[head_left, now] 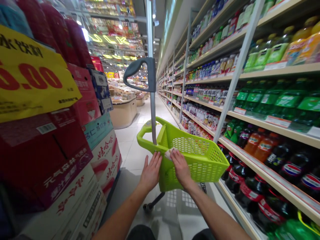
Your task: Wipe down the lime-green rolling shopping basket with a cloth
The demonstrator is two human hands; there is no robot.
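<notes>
A lime-green plastic shopping cart [197, 168] stands in the aisle before me. A silver pole [153, 115] with a grey looped handle [153, 75] rises from its near left part. My left hand [151, 171] lies flat on the basket's outer side, thumb apart from the fingers, holding nothing. Beside it, my right hand [182, 167] presses a crumpled white tissue [170, 153] against the upper rim. The fingers cover part of the tissue. Below the basket, a dark leg ends in a black wheel [148, 207].
Shelves [275, 133] of bottled drinks line the right side, close to the cart. Stacked drink cartons [103, 150] and a yellow price sign [32, 76] crowd the left. A rounded wooden display counter [122, 113] stands farther down the tiled aisle.
</notes>
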